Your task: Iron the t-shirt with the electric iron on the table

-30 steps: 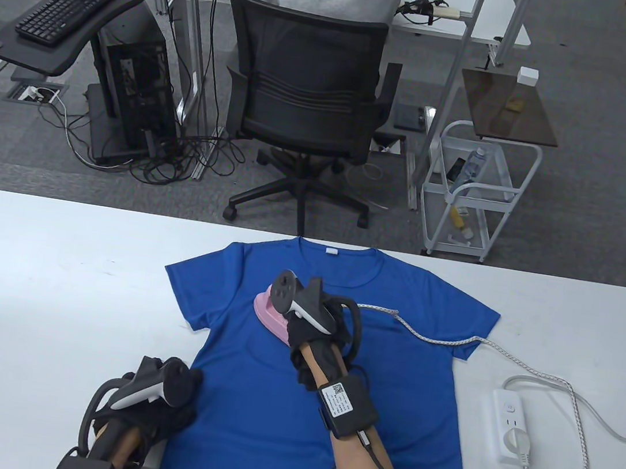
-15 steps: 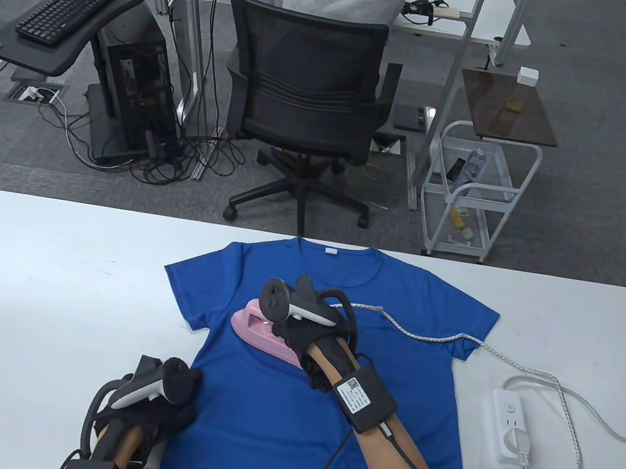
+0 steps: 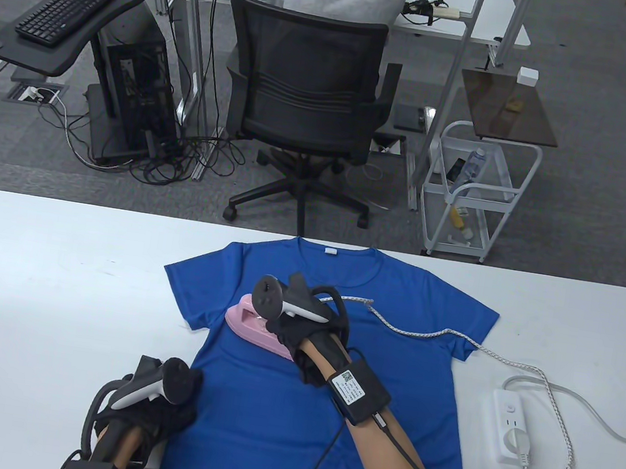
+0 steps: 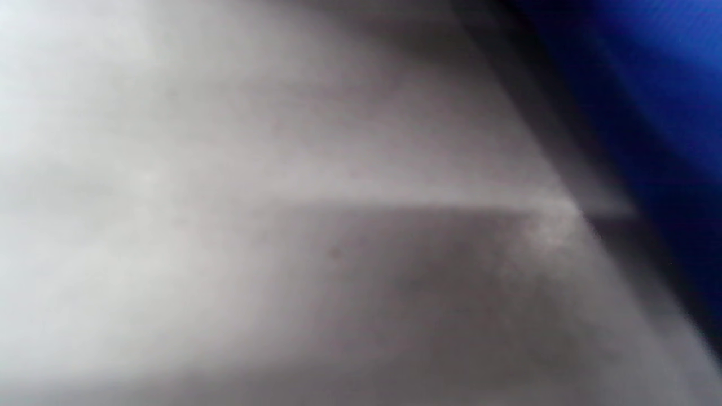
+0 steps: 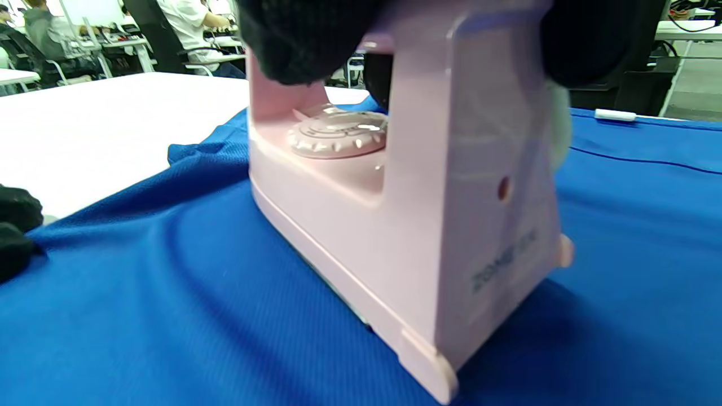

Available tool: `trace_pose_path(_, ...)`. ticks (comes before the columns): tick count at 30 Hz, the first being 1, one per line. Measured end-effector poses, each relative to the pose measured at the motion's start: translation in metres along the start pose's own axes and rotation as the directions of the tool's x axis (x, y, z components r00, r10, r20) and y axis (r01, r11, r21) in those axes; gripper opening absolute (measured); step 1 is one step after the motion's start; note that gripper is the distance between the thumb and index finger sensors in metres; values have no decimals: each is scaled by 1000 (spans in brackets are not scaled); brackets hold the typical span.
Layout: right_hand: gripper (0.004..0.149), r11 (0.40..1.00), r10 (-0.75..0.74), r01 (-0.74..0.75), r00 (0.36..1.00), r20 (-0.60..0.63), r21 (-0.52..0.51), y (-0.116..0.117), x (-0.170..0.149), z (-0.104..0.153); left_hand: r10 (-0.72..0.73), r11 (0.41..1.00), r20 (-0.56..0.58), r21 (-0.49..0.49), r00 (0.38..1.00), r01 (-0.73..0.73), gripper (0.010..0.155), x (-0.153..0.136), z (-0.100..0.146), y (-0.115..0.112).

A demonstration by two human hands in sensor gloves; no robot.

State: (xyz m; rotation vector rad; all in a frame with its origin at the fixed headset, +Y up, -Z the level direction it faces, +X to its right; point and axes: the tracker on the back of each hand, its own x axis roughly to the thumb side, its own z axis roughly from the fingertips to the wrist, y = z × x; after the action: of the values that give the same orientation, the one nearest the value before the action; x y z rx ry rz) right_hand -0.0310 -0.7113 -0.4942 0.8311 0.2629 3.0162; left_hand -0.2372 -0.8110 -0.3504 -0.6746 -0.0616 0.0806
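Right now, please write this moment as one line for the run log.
phase: ironing | right hand: grips pink iron flat on blue t-shirt | left hand: rests on shirt's lower left edge | cord: plugged into power strip

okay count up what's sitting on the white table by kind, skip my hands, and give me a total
T-shirt, blue: 1
Electric iron, pink: 1
Power strip, white: 1
Braided iron cord: 1
Total: 4
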Motion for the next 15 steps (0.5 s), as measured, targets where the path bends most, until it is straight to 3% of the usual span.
trace_pose_path(5, 70, 999, -18, 18, 1000, 9, -47, -12, 6, -4, -6, 1000, -1, -4, 1000, 6, 73, 0, 0, 0)
trace_pose_path(10, 70, 997, -56, 56, 998, 1, -44, 2, 10, -25, -5, 1000, 0, 1, 1000, 5, 73, 0, 0, 0)
trace_pose_path(15, 69, 983, -143, 132, 987, -76, -127, 1, -1, -38, -7, 1000, 2, -3, 1000, 7, 73, 1, 0, 0)
